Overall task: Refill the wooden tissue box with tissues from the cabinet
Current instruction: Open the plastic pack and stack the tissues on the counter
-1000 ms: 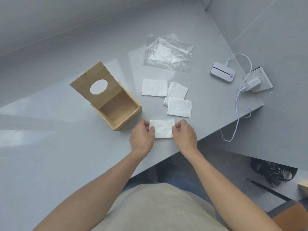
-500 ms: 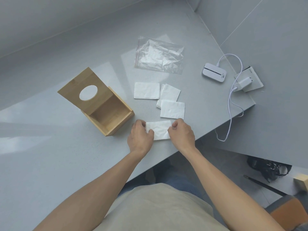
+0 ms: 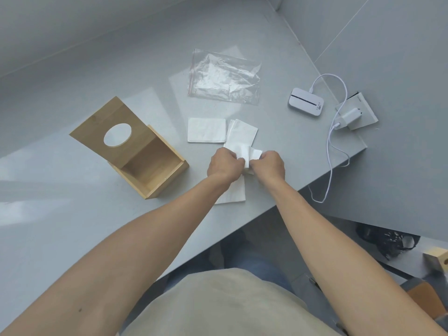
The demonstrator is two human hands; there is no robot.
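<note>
Soft white paper, a folded tissue [image 3: 244,154], is pinched between both hands above the grey desk [image 3: 72,214]: the left hand [image 3: 224,163] and right hand [image 3: 269,163] curl their fingers round it, knuckles almost touching. Another tissue [image 3: 234,192] lies flat beneath the left wrist. Two more folded tissues lie just beyond, a neat rectangle [image 3: 206,130] and a skewed stack [image 3: 243,132]. The wooden tissue box [image 3: 150,166], pale smooth bamboo, sits left of the hands, its lid [image 3: 106,127] with an oval hole tilted up, the cavity bare. A crinkled clear plastic bag [image 3: 224,77] lies farther back. The desk's front edge runs diagonally right of the hands; smooth grey surface spreads to the left.
</note>
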